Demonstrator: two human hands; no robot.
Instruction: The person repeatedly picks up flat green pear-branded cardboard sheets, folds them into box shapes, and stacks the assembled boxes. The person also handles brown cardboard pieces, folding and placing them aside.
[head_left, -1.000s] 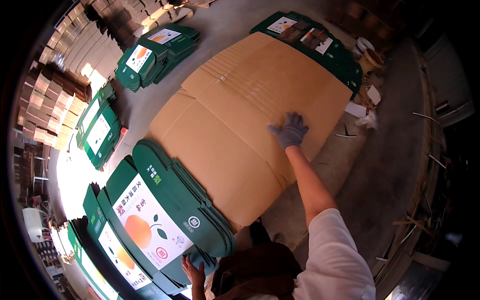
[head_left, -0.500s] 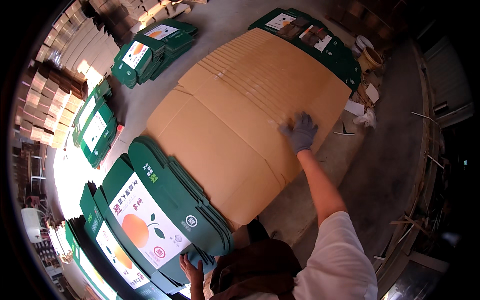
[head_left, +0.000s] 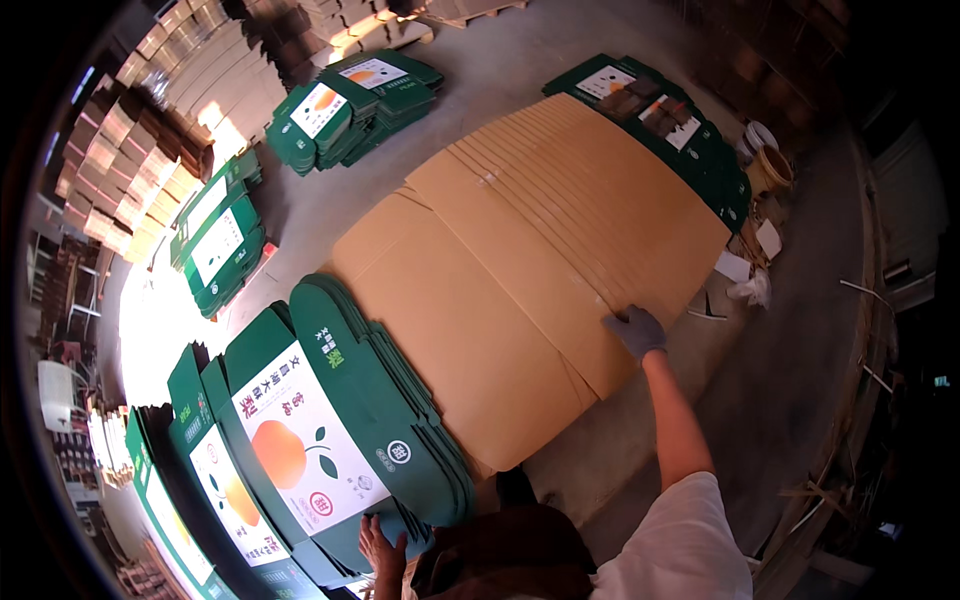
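A spread-out stack of brown cardboard sheets (head_left: 480, 290) lies in front of me, its far part fanned into many overlapping edges. My right hand (head_left: 638, 332), in a grey glove, rests on the sheets close to their right-hand edge, thumb apart from the fingers. My left hand (head_left: 383, 545) has its fingers spread against the near end of a stack of flat green printed carton blanks (head_left: 395, 400). These blanks have rounded ends and a white panel with an orange fruit picture. They overlap the cardboard's left side.
More green blanks lie in piles at the left (head_left: 222, 250), far left (head_left: 350, 115) and far right (head_left: 725, 175). Dark blocks (head_left: 665, 117) sit on the far-right pile. Beside it stand a tan bucket (head_left: 768, 170) and some litter. Stacked cartons (head_left: 115, 170) line the left background.
My right hand has slid toward me over the cardboard, and its fingers look less spread. The whole scene has shifted in view. My left hand stays by the green blanks.
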